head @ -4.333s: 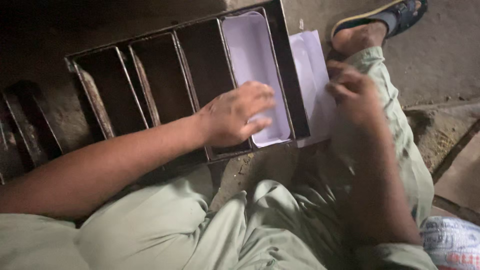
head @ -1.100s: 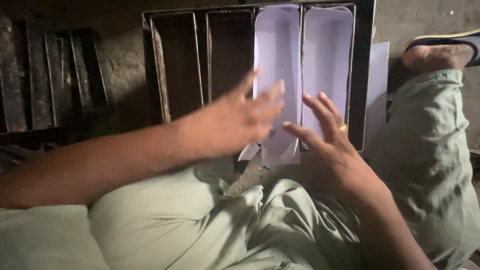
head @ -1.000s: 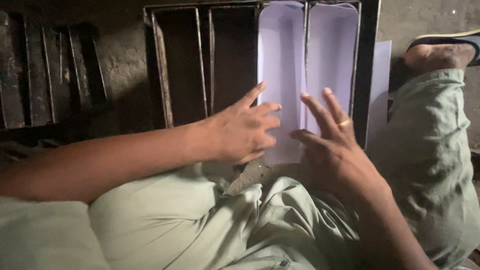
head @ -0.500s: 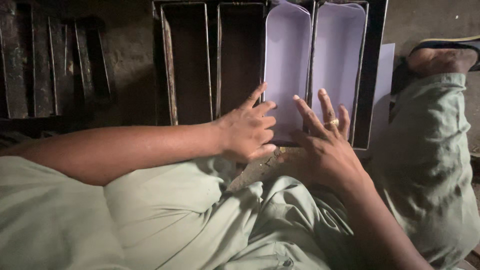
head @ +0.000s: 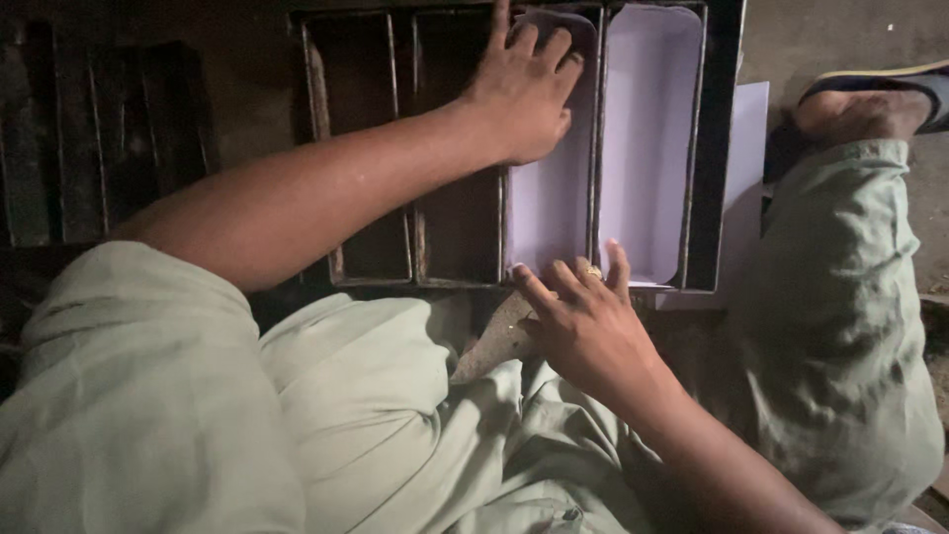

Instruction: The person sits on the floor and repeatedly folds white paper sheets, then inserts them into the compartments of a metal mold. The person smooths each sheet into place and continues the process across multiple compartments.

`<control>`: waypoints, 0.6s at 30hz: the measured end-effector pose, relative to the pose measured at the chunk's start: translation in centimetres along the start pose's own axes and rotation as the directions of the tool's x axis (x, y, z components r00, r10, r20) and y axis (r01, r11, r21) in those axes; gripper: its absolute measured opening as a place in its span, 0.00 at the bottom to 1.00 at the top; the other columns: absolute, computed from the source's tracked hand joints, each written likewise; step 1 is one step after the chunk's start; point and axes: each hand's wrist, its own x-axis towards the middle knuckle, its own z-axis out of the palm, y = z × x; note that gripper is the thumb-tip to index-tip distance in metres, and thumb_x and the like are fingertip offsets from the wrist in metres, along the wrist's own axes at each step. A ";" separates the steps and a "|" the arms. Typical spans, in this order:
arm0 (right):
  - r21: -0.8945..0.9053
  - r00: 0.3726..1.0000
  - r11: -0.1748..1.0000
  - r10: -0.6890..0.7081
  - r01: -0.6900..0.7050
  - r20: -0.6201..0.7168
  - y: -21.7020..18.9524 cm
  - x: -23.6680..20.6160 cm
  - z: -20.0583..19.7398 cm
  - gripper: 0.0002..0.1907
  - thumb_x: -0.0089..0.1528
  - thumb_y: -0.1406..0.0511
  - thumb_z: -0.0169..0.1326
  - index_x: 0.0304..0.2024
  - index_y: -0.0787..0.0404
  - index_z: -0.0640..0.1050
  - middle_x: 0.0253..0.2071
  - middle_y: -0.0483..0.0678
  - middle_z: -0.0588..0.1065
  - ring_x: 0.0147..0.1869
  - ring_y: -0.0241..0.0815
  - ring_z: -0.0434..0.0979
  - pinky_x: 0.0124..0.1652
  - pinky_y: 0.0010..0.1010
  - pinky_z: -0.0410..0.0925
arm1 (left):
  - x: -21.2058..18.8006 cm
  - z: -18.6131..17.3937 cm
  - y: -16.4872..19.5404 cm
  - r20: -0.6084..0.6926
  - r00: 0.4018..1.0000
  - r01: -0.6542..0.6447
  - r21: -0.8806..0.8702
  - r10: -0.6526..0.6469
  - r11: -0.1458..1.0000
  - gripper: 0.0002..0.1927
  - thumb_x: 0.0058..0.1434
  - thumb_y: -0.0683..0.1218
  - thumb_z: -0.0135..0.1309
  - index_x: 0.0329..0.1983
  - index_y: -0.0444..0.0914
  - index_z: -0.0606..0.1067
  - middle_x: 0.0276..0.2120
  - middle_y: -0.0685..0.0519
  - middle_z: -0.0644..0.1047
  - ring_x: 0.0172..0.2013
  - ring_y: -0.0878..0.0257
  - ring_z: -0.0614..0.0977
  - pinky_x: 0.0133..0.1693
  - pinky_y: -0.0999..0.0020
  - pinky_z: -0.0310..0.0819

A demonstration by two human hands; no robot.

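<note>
A dark metal tray (head: 714,148) with several long compartments lies on the ground in front of my knees. Two compartments on the right are lined with white paper (head: 647,138). My left hand (head: 522,84) reaches across to the far end of the third compartment and presses flat on its paper lining (head: 546,213), fingers spread. At the near end of that same compartment, my right hand (head: 585,326) rests with its fingertips on the tray's edge, a ring on one finger. Neither hand grips anything.
Two dark unlined compartments (head: 455,218) sit left of the lined ones. Loose white sheets (head: 743,168) lie under the tray's right side. Another dark metal tray (head: 99,129) lies at far left. My sandalled foot (head: 870,99) is at the right.
My left hand has slid from the near end of the paper lining to its far end. My right hand stays at the near edge. The view has shifted slightly.
</note>
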 end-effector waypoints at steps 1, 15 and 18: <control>0.008 1.000 1.000 -0.015 0.015 -0.021 0.0 0.0 -0.1 0.33 0.61 0.53 0.55 0.67 0.55 0.69 0.51 0.54 0.72 0.63 0.55 0.68 0.69 0.66 0.42 | 0.2 -0.1 0.2 -0.019 1.000 0.021 0.000 -0.021 1.000 0.34 0.62 0.58 0.50 0.67 0.35 0.66 0.64 0.38 0.63 0.63 0.38 0.65 0.62 0.23 0.29; 0.566 0.711 0.430 -0.405 0.703 -0.575 3.4 -10.2 -11.1 0.15 0.66 0.58 0.49 0.51 0.58 0.75 0.49 0.48 0.75 0.53 0.41 0.70 0.52 0.41 0.57 | -9.9 -1.3 -3.1 -0.073 0.969 -0.243 -0.099 0.236 0.965 0.29 0.71 0.61 0.46 0.69 0.41 0.67 0.72 0.42 0.57 0.75 0.48 0.50 0.72 0.37 0.34; 0.657 0.769 0.542 0.031 0.524 -0.638 8.0 -10.9 -7.6 0.12 0.70 0.58 0.47 0.47 0.56 0.77 0.44 0.45 0.76 0.45 0.35 0.70 0.44 0.33 0.59 | -12.0 -0.3 -3.1 -0.079 0.976 -0.210 -0.109 0.202 0.972 0.35 0.72 0.64 0.44 0.78 0.48 0.58 0.78 0.48 0.47 0.77 0.51 0.43 0.74 0.41 0.33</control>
